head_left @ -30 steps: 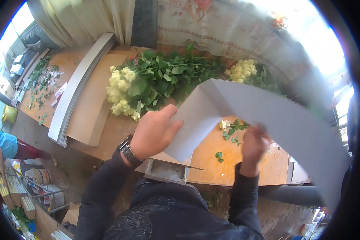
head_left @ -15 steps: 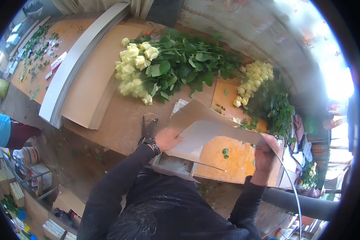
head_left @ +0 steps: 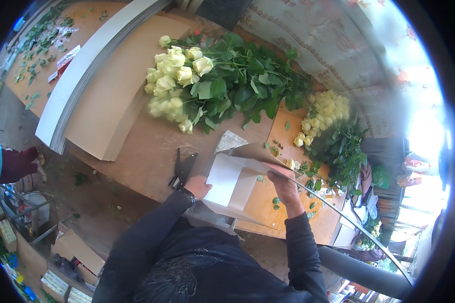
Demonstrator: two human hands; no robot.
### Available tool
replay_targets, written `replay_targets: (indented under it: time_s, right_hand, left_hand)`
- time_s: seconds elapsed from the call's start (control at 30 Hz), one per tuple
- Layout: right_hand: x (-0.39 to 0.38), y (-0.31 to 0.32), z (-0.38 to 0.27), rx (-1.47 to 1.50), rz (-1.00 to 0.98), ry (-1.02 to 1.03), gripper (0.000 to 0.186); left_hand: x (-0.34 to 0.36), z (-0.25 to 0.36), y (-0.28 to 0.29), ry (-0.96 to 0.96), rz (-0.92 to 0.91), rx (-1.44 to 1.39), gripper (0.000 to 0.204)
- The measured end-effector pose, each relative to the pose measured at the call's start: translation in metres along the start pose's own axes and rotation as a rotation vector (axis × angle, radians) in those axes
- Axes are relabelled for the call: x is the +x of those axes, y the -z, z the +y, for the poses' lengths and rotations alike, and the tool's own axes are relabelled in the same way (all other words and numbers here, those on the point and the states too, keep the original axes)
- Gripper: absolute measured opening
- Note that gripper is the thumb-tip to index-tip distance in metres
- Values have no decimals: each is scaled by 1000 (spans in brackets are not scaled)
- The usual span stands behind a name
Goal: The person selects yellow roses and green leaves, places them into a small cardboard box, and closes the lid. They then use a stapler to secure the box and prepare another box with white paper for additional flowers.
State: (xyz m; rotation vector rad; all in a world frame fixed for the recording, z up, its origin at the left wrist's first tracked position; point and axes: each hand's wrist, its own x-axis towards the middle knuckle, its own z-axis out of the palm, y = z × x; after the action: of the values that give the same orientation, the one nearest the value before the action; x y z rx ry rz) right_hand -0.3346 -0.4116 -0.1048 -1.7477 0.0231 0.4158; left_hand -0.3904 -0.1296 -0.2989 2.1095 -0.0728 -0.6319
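Observation:
A bent sheet of cardboard (head_left: 223, 178), pale on one face and brown on the other, curls over the bench in front of me. My left hand (head_left: 198, 187), with a dark watch band on its wrist, is closed at the sheet's left edge. My right hand (head_left: 284, 188) grips the folded-over part, its fingertips partly hidden behind it. From there a thin, pale strip-like edge (head_left: 346, 224) slants down to the lower right; I cannot tell if it belongs to the sheet. Black-handled scissors (head_left: 184, 166) lie beside my left hand.
Cream roses (head_left: 177, 76) with leafy stems lie across the wooden bench (head_left: 131, 166); a second rose bunch (head_left: 321, 118) lies farther right. Stacked cardboard sheets (head_left: 111, 96) stand at left. Loose leaves (head_left: 275, 202) dot the orange board. Another person's leg (head_left: 17, 164) shows at far left.
My right hand has moved left, folding the sheet over towards my left hand. The strip-like edge now runs straighter and farther right. My left hand has shifted slightly left and down.

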Motion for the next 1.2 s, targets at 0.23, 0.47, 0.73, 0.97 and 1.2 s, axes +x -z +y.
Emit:
replay_targets:
  time_s: [0.23,0.47,0.73,0.97,1.2]
  right_hand:
    - [14,-12,1,-164,67,41,30]
    - [17,-8,-23,-302,11,-91,29]
    - [33,13,-78,284,378,216,33]
    - [66,27,-101,121,507,64,44]
    - [-23,19,-99,-158,465,117,39]
  left_hand:
    - [-33,36,34,-345,123,23,33]
    - [16,17,20,-448,-373,161,29]
    - [5,7,10,-436,-257,63,25]
    - [6,9,17,-537,-306,61,27]
    - [-13,40,50,-257,-629,-154,45]
